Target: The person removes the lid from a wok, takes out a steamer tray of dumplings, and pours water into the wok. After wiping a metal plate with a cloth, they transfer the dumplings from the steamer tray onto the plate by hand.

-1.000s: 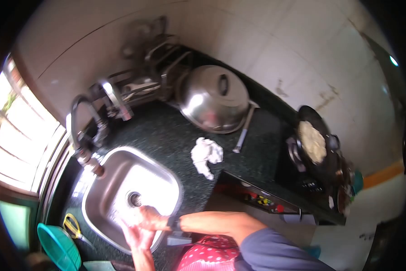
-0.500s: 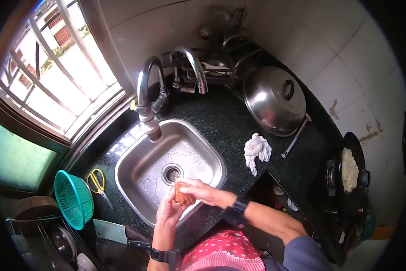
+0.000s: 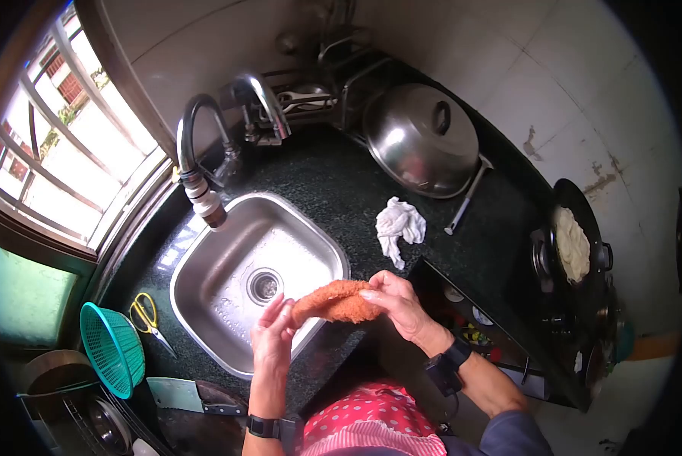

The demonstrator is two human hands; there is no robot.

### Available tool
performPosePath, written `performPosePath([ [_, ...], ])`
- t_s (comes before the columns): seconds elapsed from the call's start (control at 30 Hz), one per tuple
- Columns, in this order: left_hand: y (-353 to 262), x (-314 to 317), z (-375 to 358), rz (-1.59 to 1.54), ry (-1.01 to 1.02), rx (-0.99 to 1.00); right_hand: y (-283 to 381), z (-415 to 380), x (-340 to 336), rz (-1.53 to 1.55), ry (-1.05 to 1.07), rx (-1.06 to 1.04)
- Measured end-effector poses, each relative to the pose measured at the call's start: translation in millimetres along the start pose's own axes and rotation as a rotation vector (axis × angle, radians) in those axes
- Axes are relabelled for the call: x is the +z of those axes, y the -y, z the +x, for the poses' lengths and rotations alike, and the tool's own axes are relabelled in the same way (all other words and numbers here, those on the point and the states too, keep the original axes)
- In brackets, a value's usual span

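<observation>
An orange-brown fuzzy cloth [image 3: 335, 301] is stretched between both hands, over the near right edge of the steel sink [image 3: 227, 243]. My left hand [image 3: 274, 331] pinches its left end, fingers pointing up. The right end is gripped by my right hand [image 3: 399, 305], thumb on top. Water drops lie on the sink floor around the drain [image 3: 265, 286]. Above the sink's far left side hangs the curved tap [image 3: 204, 199]. A crumpled white cloth [image 3: 399, 228] rests on the dark counter, beyond my right hand.
Yellow-handled scissors [image 3: 151, 323], a green basket [image 3: 113, 349] and a cleaver [image 3: 195, 396] are on the left. A large metal lid [image 3: 421, 140] sits at the back beside a metal-handled tool [image 3: 466, 199]. At the right, a black pan [image 3: 590, 228] holds pale dough [image 3: 571, 245]. An open drawer [image 3: 500, 334] is below.
The bunched orange-brown cloth is now spread out lengthwise. My right hand has moved right, away from my left hand. The view has shifted, so the counter appears further left and higher.
</observation>
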State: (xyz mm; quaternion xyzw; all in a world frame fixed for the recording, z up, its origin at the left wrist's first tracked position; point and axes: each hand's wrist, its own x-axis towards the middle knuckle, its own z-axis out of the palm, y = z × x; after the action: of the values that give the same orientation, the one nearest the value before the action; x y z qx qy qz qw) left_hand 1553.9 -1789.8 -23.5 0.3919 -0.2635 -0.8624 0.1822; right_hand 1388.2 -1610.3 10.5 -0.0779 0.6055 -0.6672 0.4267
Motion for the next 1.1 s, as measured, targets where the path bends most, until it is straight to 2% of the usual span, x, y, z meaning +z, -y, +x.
performPosePath([
  [0.07,-10,17,-18,0.221,0.244,-0.148,12,-13,-11,0.038,-0.029,-0.029],
  [0.1,-9,20,-24,0.474,0.347,-0.127,16,-21,-17,0.077,-0.051,-0.044],
  [0.17,-5,40,-38,0.587,0.537,-0.213,21,-36,-32,0.098,-0.038,-0.076],
  [0.23,8,45,-42,0.632,0.545,-0.169,28,-58,-44,0.078,-0.051,-0.127],
  [0.3,18,62,-54,0.501,0.600,-0.008,26,-81,-68,0.040,-0.085,-0.135],
  [0.33,27,73,-65,0.407,0.594,0.019,19,-91,-83,-0.136,-0.117,-0.150],
  [0.37,30,91,-78,0.453,0.610,0.057,15,-104,-96,-0.312,-0.148,-0.163],
  [0.43,55,101,-81,0.437,0.688,0.001,12,-134,-114,-0.454,-0.113,-0.206],
  [0.5,76,123,-98,0.518,0.736,0.035,0,-156,-145,-0.664,-0.129,-0.267],
  [0.57,96,157,-127,0.507,0.754,0.010,-9,-184,-147,-0.967,-0.278,-0.682],
  [0.63,117,176,-145,0.721,0.897,-0.002,4,-210,-153,-0.524,-0.061,-0.572],
  [0.67,127,188,-158,0.784,0.930,0.032,1,-217,-161,-0.416,0.058,-0.584],
  [0.7,137,199,-169,0.842,0.965,0.072,8,-234,-161,-0.369,0.050,-0.544],
  [0.77,162,203,-168,0.954,1.022,0.302,4,-258,-176,-0.502,-0.039,-0.503],
  [0.83,177,204,-173,0.981,0.965,0.307,-7,-277,-195,-0.660,-0.161,-0.478],
  [0.9,190,204,-179,0.966,0.921,0.257,-12,-297,-209,-0.676,-0.336,-0.469],
  [0.97,207,205,-180,1.147,0.887,0.437,-15,-303,-215,-0.644,-0.451,-0.662],
  [1.0,218,208,-185,1.043,0.809,0.421,-11,-307,-213,-0.642,-0.449,-0.669],
  [1.03,224,209,-191,1.059,0.749,0.503,-7,-313,-209,-0.599,-0.494,-0.598],
  [1.07,236,209,-193,0.895,0.687,0.525,2,-319,-201,-0.557,-0.534,-0.529],
  [1.1,248,209,-190,0.727,0.629,0.546,9,-319,-193,-0.511,-0.517,-0.595],
])
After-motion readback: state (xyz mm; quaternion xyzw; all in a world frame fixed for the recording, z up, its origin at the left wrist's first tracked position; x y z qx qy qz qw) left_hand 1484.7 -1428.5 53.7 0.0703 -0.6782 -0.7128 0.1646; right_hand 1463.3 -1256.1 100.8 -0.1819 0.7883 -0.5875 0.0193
